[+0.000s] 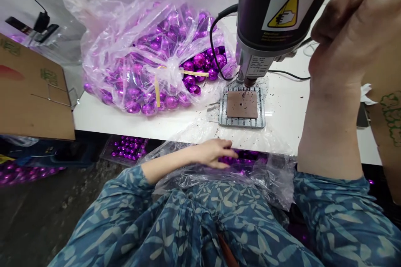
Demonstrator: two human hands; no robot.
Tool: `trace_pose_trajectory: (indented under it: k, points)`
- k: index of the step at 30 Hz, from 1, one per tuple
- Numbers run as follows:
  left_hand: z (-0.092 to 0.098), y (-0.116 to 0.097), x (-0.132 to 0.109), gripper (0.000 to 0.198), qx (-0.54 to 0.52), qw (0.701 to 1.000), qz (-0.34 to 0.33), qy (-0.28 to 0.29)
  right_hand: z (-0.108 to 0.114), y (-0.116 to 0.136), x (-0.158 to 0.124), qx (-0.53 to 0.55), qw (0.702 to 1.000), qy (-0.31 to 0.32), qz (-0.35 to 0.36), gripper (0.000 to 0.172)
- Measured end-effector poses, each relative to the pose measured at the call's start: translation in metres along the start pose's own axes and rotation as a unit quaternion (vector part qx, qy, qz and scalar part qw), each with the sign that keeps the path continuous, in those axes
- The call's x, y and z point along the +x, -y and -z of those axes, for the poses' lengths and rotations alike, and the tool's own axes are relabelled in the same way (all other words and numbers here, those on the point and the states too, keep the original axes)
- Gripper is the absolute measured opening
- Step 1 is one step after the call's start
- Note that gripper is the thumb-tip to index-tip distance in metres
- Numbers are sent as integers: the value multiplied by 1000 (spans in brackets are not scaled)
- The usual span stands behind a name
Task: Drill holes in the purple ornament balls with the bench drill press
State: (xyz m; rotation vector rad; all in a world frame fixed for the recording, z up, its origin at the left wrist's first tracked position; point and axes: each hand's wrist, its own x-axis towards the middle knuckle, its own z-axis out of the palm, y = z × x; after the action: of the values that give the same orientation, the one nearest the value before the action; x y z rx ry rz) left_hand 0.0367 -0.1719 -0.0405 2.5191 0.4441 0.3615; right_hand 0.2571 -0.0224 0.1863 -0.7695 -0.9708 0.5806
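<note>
My left hand [217, 153] hovers over the mouth of a clear plastic bag [275, 181] at my lap, its fingers loosely apart and holding nothing I can see. Shiny purple faceted balls [246, 158] lie inside that bag. At the upper right, my right hand [341, 21] is curled beside a small bench drill press [266, 12]. A dark lever [304, 43] runs from the press to under its fingers; the grip itself is mostly hidden. Below the press head, a brown square plate [242, 105] with a small central hole rests on the slotted metal base [222, 119].
A tied clear bag [125, 46] of purple balls fills the left of the white table [103, 119]. Dark shavings lie around the drill base. Cardboard boxes stand left [34, 91] and right [388, 125]. A clear tray [125, 149] of balls sits below the table edge.
</note>
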Motion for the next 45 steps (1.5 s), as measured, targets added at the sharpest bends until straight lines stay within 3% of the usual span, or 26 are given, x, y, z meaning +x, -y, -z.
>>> trace_pose_trajectory:
  k: [2, 3, 5, 6, 8, 10, 11, 13, 16, 18, 20, 23, 27, 30, 33, 39, 45]
  points:
    - [-1, -16, -22, 37, 57, 994, 8, 96, 1, -1, 0, 1, 1000, -21, 2, 40]
    - [2, -17, -27, 34, 58, 994, 12, 94, 1, -2, 0, 2, 1000, -30, 5, 41]
    - [14, -2, -26, 20, 16, 999, 38, 2, 3, -4, -1, 0, 999, -31, 18, 43]
    - [25, 13, -19, 16, -6, 995, 65, -75, 4, -5, -1, -4, 999, -29, 29, 45]
    - [54, 54, 5, 19, 0, 959, 148, -240, 6, -8, -1, -10, 998, -25, 58, 50]
    - [86, 101, 36, 24, 38, 909, 234, -343, 6, -12, 1, -4, 996, -28, 85, 56]
    - [100, 123, 51, 27, 58, 890, 270, -363, 6, -14, 2, 9, 995, -40, 95, 57]
    - [121, 158, 78, 37, 88, 867, 344, -350, 5, -19, 6, 33, 994, -50, 94, 57]
    - [132, 182, 96, 42, 118, 856, 398, -307, 4, -23, 10, 51, 993, -44, 96, 59]
    - [132, 183, 93, 40, 113, 857, 389, -318, 5, -23, 10, 48, 992, -27, 115, 64]
    - [129, 177, 81, 40, 66, 855, 359, -369, 6, -23, 8, 38, 992, -14, 120, 67]
    - [124, 162, 58, 41, -106, 839, 324, -423, 6, -22, 7, 32, 993, -34, 108, 62]
    - [112, 138, 34, 40, -349, 790, 329, -380, 10, -25, 9, 12, 994, -31, 100, 65]
    - [101, 122, 28, 40, -433, 766, 326, -346, 12, -28, 12, -9, 997, -11, 79, 65]
    - [86, 109, 33, 44, -440, 774, 314, -329, 10, -27, 12, -2, 997, -31, 74, 65]
    - [57, 96, 63, 61, -334, 834, 276, -340, 3, -17, 4, 47, 995, -14, 88, 66]
    - [54, 95, 78, 54, -257, 866, 292, -315, 5, -17, 3, 85, 986, 29, 139, 63]
